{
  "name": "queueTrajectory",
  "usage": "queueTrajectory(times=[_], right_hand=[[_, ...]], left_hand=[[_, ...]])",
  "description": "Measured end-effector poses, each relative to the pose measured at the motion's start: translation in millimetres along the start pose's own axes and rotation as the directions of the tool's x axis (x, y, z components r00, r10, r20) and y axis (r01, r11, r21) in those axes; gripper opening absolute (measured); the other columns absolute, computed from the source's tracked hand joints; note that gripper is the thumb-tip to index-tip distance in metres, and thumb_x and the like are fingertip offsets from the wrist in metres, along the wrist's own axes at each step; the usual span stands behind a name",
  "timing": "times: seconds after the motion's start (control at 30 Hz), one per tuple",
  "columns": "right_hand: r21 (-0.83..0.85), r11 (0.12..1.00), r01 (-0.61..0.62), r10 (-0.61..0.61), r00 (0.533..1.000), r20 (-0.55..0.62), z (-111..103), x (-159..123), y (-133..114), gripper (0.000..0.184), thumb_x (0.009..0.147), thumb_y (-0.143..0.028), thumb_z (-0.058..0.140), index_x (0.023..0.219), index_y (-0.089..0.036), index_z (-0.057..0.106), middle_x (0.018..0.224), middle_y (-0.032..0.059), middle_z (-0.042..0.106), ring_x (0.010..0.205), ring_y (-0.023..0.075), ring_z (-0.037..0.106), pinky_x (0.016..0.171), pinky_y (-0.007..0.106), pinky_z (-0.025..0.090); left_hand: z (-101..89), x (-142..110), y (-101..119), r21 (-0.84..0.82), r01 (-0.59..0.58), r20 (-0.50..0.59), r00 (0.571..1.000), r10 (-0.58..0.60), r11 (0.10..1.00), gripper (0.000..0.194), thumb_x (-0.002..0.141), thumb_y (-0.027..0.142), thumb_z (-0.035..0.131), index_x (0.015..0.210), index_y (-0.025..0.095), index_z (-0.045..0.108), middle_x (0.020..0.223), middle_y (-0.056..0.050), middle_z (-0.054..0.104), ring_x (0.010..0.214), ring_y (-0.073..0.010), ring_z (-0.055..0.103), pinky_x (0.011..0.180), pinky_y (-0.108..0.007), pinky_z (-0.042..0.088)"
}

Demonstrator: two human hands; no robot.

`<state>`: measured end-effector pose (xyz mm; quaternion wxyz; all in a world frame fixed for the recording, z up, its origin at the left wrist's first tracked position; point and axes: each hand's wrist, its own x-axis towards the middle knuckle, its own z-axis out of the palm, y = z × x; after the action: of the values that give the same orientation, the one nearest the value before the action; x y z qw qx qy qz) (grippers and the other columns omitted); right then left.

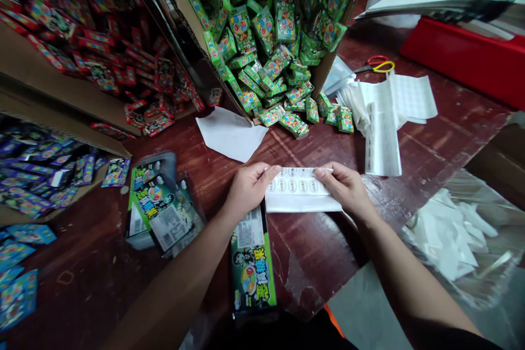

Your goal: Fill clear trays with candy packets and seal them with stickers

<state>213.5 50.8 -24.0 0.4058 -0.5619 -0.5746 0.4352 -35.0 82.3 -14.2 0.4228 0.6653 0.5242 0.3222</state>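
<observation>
Between my two hands a white sheet of round stickers (302,197) is held up, printed with rows of dark oval marks. My left hand (249,188) pinches its upper left corner, thumb on top. At the upper right corner, my right hand (346,187) grips it the same way. Just below my left hand a green and black candy box (251,268) with a pale label lies on the table, partly under my forearm. More such candy boxes (164,213) are piled to the left, with clear plastic around them.
Cartons of green candy packs (279,65), red packs (143,65) and purple packs (49,169) stand at the back and left. Scissors (379,64), more sticker sheets (381,131) and a red box (463,57) lie right. A plastic bag of white scraps (455,235) hangs beside the table edge.
</observation>
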Motion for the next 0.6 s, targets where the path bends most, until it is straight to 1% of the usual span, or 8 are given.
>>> queueTrajectory(times=[0.1,0.17,0.23,0.3,0.37,0.4,0.5,0.6], right_hand=[[-0.12,0.992,0.034,-0.035,0.999,-0.002,0.5,5.8,10.0,0.044,0.096,-0.059,0.053,0.077,-0.02,0.061,0.063,-0.0013,0.055,0.055,0.0129,0.047,0.049,0.025,0.036],[-0.19,0.98,0.062,-0.061,0.998,0.014,-1.4,14.0,18.6,0.044,0.094,-0.06,0.055,0.075,-0.021,0.063,0.064,0.0005,0.058,0.058,0.0152,0.05,0.052,0.027,0.037],[-0.274,0.957,0.099,-0.095,0.995,0.028,-4.0,22.6,25.5,0.043,0.092,-0.06,0.059,0.072,-0.022,0.064,0.066,0.0032,0.062,0.064,0.0187,0.053,0.057,0.03,0.04],[-0.342,0.929,0.138,-0.126,0.99,0.057,-6.4,28.9,29.1,0.038,0.091,-0.057,0.061,0.074,-0.024,0.067,0.07,0.0057,0.065,0.071,0.0224,0.056,0.065,0.033,0.042],[-0.378,0.909,0.175,-0.144,0.984,0.109,-7.8,32.1,29.3,0.032,0.092,-0.054,0.061,0.082,-0.026,0.071,0.077,0.0068,0.071,0.078,0.0247,0.06,0.073,0.036,0.044],[-0.384,0.904,0.19,-0.147,0.979,0.139,-8.2,33.0,28.6,0.03,0.092,-0.053,0.06,0.086,-0.026,0.073,0.082,0.0065,0.073,0.081,0.025,0.061,0.077,0.037,0.044],[-0.377,0.9,0.218,-0.14,0.964,0.224,-7.9,35.6,25.6,0.027,0.09,-0.052,0.065,0.094,-0.027,0.074,0.094,0.0042,0.077,0.088,0.0243,0.064,0.084,0.039,0.044],[-0.359,0.905,0.228,-0.131,0.953,0.274,-7.0,40.0,23.3,0.025,0.088,-0.05,0.069,0.091,-0.026,0.075,0.091,0.004,0.076,0.088,0.0241,0.064,0.088,0.04,0.044]], left_hand=[[-4.0,3.4,0.7,0.233,-0.04,-0.03,0.998,0.048,0.972,0.045,0.098,0.052,0.053,0.07,0.019,0.064,0.064,0.001,0.063,0.065,-0.0158,0.057,0.066,-0.029,0.041],[-1.7,2.9,7.1,0.428,-0.063,-0.112,0.986,0.123,0.901,0.031,0.096,0.049,0.059,0.089,0.021,0.07,0.085,-0.002,0.073,0.083,-0.0213,0.064,0.082,-0.036,0.042],[7.9,-1.7,15.8,0.59,-0.106,-0.14,0.963,0.231,0.801,0.025,0.095,0.044,0.062,0.109,0.024,0.069,0.112,-0.006,0.073,0.103,-0.0263,0.062,0.092,-0.042,0.039],[24.3,-9.7,22.2,0.669,-0.235,0.006,0.95,0.311,0.705,0.021,0.098,0.038,0.059,0.11,0.023,0.068,0.124,-0.008,0.07,0.111,-0.0276,0.06,0.093,-0.043,0.04],[43.5,-18.9,22.8,0.661,-0.384,0.222,0.921,0.321,0.645,0.018,0.1,0.031,0.055,0.106,0.022,0.07,0.122,-0.007,0.07,0.11,-0.0267,0.06,0.091,-0.043,0.042],[52.4,-23.3,21.0,0.652,-0.422,0.286,0.906,0.312,0.63,0.018,0.1,0.029,0.055,0.108,0.021,0.069,0.121,-0.007,0.07,0.111,-0.0266,0.06,0.092,-0.043,0.043],[68.4,-33.1,12.0,0.651,-0.448,0.339,0.894,0.293,0.613,0.026,0.1,0.021,0.052,0.123,0.017,0.064,0.126,-0.009,0.068,0.119,-0.0271,0.058,0.098,-0.043,0.045],[64.0,-35.1,8.5,0.604,-0.462,0.348,0.886,0.306,0.65,0.027,0.1,0.018,0.05,0.124,0.019,0.063,0.13,-0.009,0.067,0.123,-0.0265,0.057,0.102,-0.043,0.045]])
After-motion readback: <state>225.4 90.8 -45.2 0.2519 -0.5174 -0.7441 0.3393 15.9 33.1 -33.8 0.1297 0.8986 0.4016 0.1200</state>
